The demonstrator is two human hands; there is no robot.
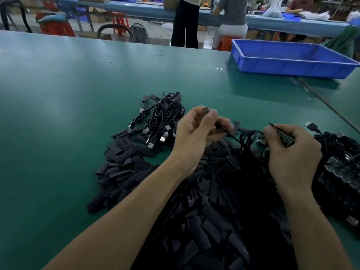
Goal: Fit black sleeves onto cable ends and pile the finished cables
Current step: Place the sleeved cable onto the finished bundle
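- Left hand: centre; pinches a small blurred piece, sleeve or plug not discernible.
- Right hand: 3 o'clock; grips a board-like cable end.
- Loose sleeves: heap, 6 o'clock on the surface.
- Finished cables: pile, 11 o'clock.
- Handling, as judged: steady the end, square the sleeve mouth, slide fully home.

A wide green table holds a blue plastic tray at its far right. Beyond it, a standing person and a seated person face a long blue bench, with red stools nearby.
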